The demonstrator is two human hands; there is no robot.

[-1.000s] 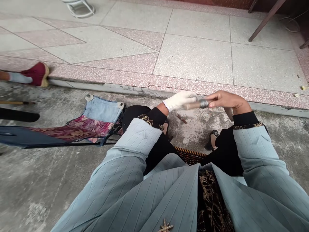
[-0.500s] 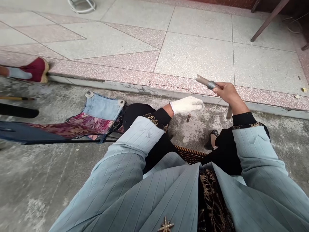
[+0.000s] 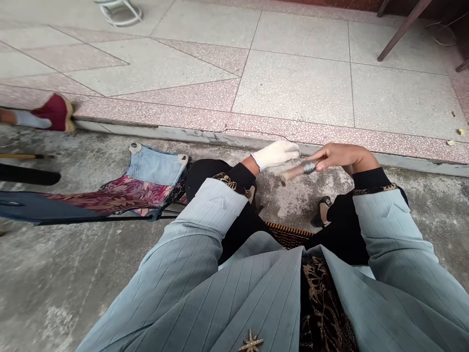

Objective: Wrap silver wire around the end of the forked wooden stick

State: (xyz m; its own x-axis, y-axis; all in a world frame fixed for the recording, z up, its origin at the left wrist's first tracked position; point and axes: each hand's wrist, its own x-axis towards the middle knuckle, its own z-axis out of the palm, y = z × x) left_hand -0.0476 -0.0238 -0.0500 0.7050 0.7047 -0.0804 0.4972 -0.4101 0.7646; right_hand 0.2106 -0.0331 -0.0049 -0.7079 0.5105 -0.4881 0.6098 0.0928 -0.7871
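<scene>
My left hand, in a white knitted glove, is in front of the step with its fingers pressed together. Whatever it may hold is hidden. Bare, my right hand grips a short stick, its free end tilted down and leftward, below the glove. A coil of silvery wire is wound round the stick beside my right fingers. The stick is blurred by motion, and I cannot make out a wire between the two hands.
A low step edge crosses ahead, with a tiled floor above it. Left stands a folding chair with patterned fabric; a person's red shoe is beyond it. A wooden leg and a white metal frame stand on the tiles.
My right hand has swung the stick down and left, from pointing up over the step to beneath the glove. My left hand has shifted slightly left and up.
</scene>
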